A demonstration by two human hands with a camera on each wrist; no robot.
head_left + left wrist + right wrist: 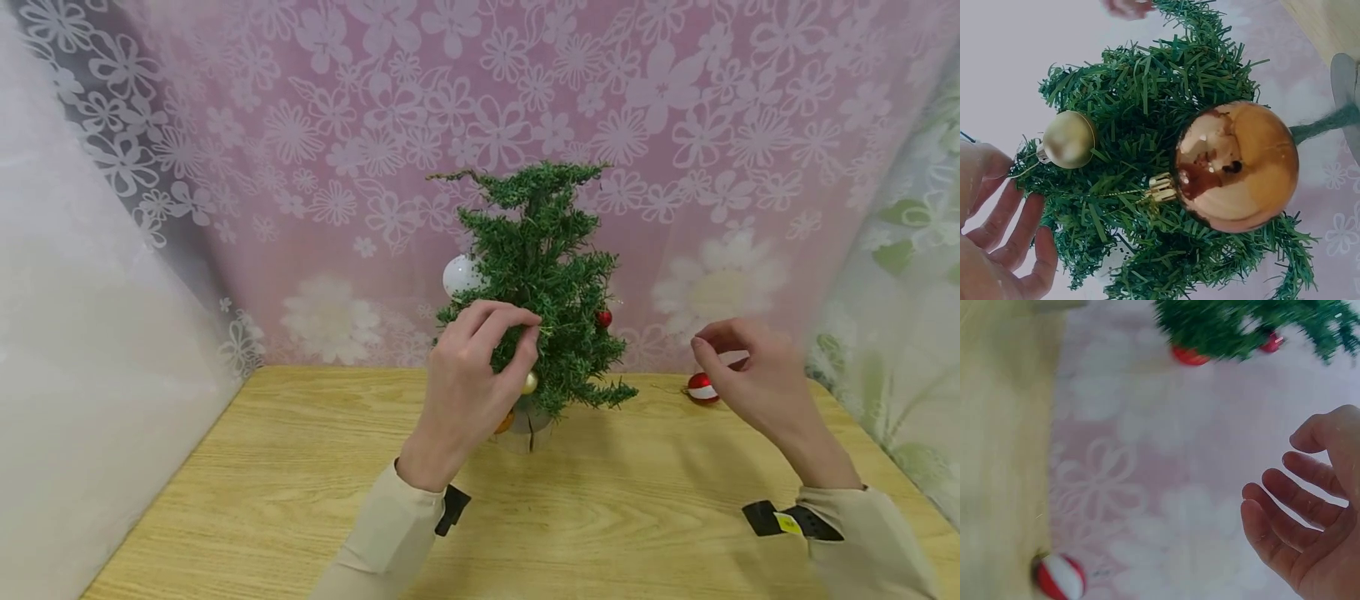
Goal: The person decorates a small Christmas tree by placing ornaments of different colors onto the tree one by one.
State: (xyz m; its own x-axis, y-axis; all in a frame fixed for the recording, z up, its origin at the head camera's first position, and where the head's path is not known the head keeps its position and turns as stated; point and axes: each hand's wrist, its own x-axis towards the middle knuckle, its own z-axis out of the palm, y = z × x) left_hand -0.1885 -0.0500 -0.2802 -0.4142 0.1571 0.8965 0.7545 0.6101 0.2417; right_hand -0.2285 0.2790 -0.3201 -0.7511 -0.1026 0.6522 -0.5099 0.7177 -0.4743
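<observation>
Close to the front of a small artificial Christmas tree, my left hand pinches the thin gold string of a small matte gold bauble between thumb and index finger. The bauble lies against the green branches. Lower on the tree hangs a larger shiny copper bauble, partly hidden by the left hand in the head view. My right hand is in the air right of the tree, fingers loosely bent and holding nothing. Behind it, a red-and-white bauble lies on the table, partly covered in the head view.
A white bauble hangs on the tree's left side, a small red one on its right. The tree's grey base stands on the wooden table. Flowered curtains enclose the back and sides.
</observation>
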